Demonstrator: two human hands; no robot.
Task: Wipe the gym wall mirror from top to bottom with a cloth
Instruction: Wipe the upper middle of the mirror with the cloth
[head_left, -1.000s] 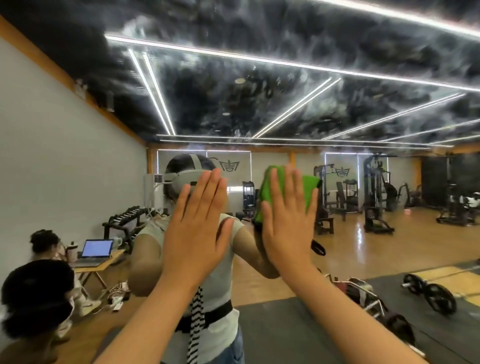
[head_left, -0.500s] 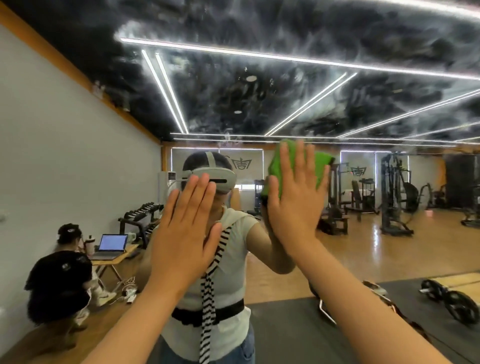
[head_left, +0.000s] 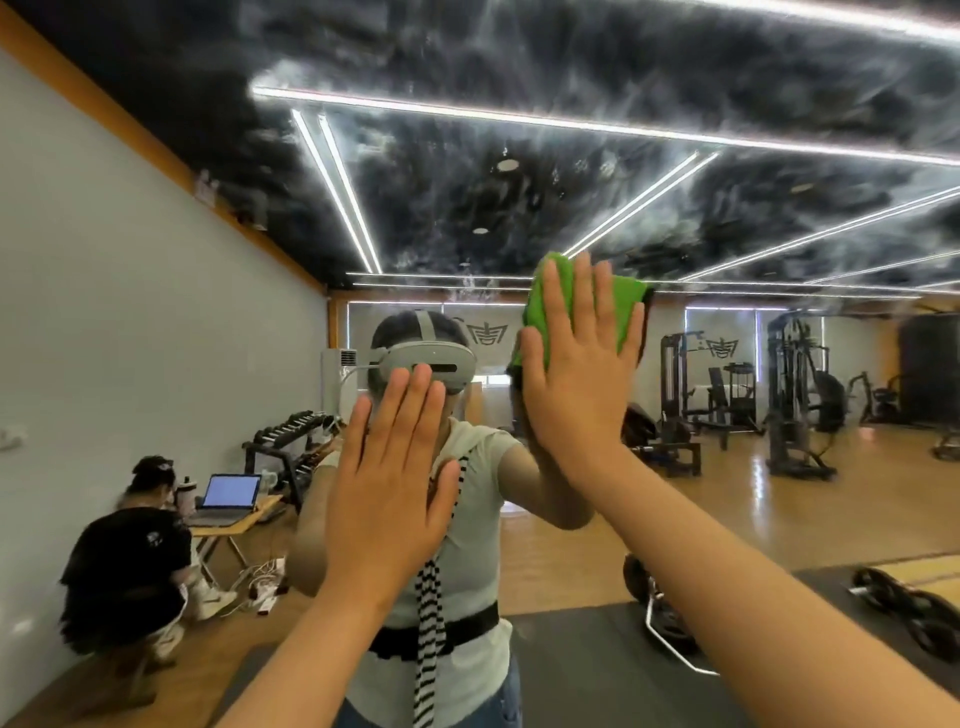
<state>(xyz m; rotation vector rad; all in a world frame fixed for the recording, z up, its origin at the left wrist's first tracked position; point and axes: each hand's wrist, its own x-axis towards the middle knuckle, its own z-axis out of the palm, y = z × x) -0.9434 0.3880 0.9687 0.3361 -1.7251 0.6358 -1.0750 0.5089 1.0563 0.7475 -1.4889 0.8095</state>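
- Green cloth (head_left: 628, 306), folded into a thick pad, sits flat against the mirror (head_left: 727, 467) just above your head height, right of your own reflection.
- Your right hand (head_left: 576, 384) presses it to the glass with an open palm; the fingers (head_left: 587, 296) are straight, slightly apart and pointing up, not curled round the fabric.
- Its top and right edges show past your fingertips, and a strip shows beside your thumb.
- Your left hand (head_left: 389, 499) is raised lower down and to the left, palm toward the glass, holding nothing.
- Its fingers (head_left: 410, 410) are straight and a little spread; you cannot tell from this view whether the palm actually touches the glass.
- Your two hands are near each other but apart.
- Your reflection (head_left: 467, 545) stands between the two arms, wearing a grey headset (head_left: 431, 366), a pale tee, a striped scarf and a black belt.
- At the lower left a person in a black shirt (head_left: 124, 566) crouches by an open laptop (head_left: 231, 491) on a small wooden surface (head_left: 254, 512), with cables on the floor beside it.
- A dumbbell rack (head_left: 291, 436) stands behind that, along the grey wall.
- Cable machines (head_left: 795, 395) stand on the wooden floor at the right, and weight plates (head_left: 904, 597) lie on a dark mat at the lower right.
- Bright light strips (head_left: 519, 117) cross the dark marbled ceiling above.
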